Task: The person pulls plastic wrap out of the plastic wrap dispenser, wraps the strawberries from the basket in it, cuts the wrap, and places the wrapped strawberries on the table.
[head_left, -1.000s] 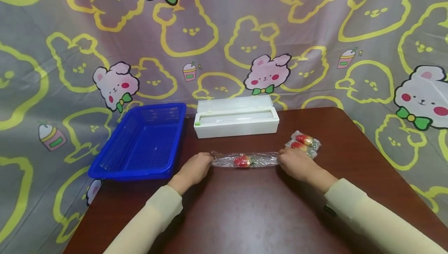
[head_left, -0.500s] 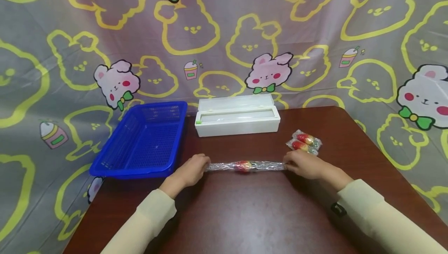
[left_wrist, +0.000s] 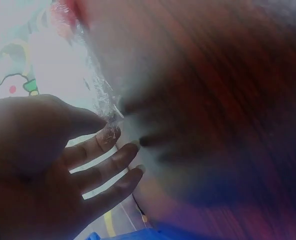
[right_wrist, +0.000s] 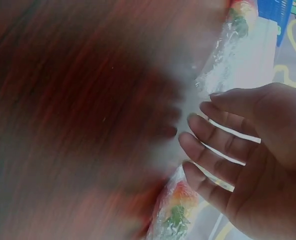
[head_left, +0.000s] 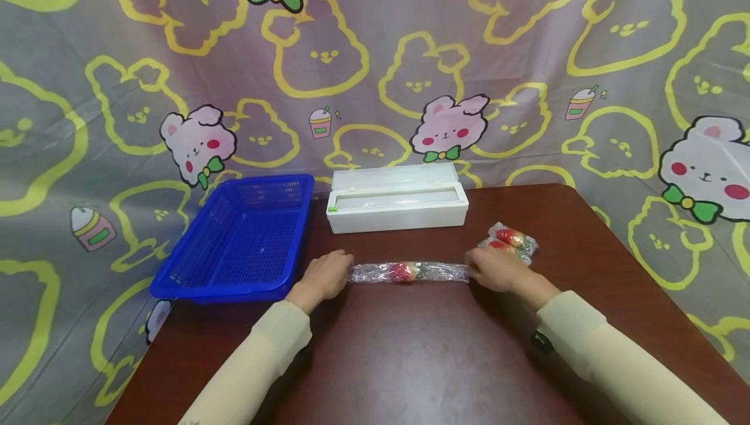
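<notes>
A red-and-yellow strawberry (head_left: 404, 272) with green at its right end lies rolled in a long strip of clear plastic wrap (head_left: 436, 272), low over the table. My left hand (head_left: 328, 274) pinches the strip's left end between thumb and index finger; the other fingers hang apart in the left wrist view. At the opposite end my right hand (head_left: 495, 269) pinches the film with thumb and index fingertip. Just behind the right hand lie two wrapped strawberries (head_left: 511, 237), partly covered by it in the head view. One wrapped strawberry (right_wrist: 178, 207) shows below the fingers in the right wrist view.
A blue plastic basket (head_left: 284, 243) stands on the left of the brown table (head_left: 404, 347). At the back is a white plastic-wrap dispenser box (head_left: 398, 219) with its lid up. A patterned curtain (head_left: 375, 54) hangs behind the table.
Both hands first spread apart and pulled the film into a thin, tight strip. Now they are closer together again, and the strip looks wider and slacker.
</notes>
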The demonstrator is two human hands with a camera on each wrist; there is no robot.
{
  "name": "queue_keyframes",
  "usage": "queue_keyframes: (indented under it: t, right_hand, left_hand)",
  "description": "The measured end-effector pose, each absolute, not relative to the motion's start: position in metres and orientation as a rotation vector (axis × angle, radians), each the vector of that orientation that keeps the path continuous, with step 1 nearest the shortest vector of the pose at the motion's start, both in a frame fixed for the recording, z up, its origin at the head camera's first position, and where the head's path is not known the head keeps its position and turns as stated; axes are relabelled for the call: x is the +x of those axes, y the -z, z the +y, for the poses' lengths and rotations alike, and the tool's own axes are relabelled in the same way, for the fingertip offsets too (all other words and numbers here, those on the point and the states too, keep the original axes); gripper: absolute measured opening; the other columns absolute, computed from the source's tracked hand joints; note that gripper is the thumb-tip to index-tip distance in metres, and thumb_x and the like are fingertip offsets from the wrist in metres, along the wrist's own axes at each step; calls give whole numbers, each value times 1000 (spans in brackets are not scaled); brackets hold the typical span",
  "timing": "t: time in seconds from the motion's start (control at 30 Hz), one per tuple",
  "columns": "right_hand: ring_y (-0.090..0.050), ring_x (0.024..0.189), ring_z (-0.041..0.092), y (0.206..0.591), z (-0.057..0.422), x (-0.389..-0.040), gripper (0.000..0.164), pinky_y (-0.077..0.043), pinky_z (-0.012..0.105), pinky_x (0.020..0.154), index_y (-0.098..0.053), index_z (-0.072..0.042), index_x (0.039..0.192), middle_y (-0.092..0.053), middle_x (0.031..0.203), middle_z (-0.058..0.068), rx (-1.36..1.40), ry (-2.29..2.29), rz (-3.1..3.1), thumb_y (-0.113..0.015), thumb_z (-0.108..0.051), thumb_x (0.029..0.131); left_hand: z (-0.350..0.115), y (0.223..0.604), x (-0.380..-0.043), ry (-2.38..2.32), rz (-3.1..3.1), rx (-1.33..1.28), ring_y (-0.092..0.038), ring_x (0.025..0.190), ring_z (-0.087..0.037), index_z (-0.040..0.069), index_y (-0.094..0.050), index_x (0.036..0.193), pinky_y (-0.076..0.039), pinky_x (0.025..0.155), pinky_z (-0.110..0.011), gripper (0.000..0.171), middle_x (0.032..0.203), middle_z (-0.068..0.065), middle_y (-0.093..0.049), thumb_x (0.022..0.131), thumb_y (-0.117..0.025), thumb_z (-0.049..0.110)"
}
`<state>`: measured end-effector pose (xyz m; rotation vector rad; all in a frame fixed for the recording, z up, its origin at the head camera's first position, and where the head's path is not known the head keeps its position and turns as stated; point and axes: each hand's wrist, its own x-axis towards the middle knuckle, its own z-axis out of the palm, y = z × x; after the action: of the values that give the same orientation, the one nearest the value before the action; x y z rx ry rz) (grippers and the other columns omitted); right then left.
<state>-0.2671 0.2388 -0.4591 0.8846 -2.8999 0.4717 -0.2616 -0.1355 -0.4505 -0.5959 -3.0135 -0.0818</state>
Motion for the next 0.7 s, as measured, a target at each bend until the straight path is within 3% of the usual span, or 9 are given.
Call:
queue_keyframes:
  t: [0.23, 0.43, 0.7]
  right_hand:
    - [-56, 69, 17, 453, 237, -270, 11, -50, 36, 61, -65, -10, 88, -59, 77, -1, 839, -401, -2873, -76, -10, 86]
    - [-61, 83, 25, 439, 222, -266, 16, -55, 45, 74, -69, -4, 101, -62, 91, 6, 851, -470, -2703, -75, -8, 86]
    - [-54, 72, 14, 450, 188, -278, 12, -46, 33, 67, -69, -3, 91, -62, 77, 0, 933, -942, -2850, -58, 1, 90]
  left_hand:
    - [-135, 444, -261, 85, -2976, -579, -67, 86, -30, 12, -67, 100, -55, 65, -47, 6, 95, -7, -63, 97, -62, 10]
    - [-118, 432, -252, 287, -2828, -693, -60, 83, -25, 6, -67, 104, -53, 69, -41, 9, 95, -8, -59, 96, -63, 8]
    - [-92, 439, -263, 620, -2951, -804, -56, 80, -19, 1, -67, 97, -52, 75, -37, 11, 87, -6, -60, 91, -58, -3]
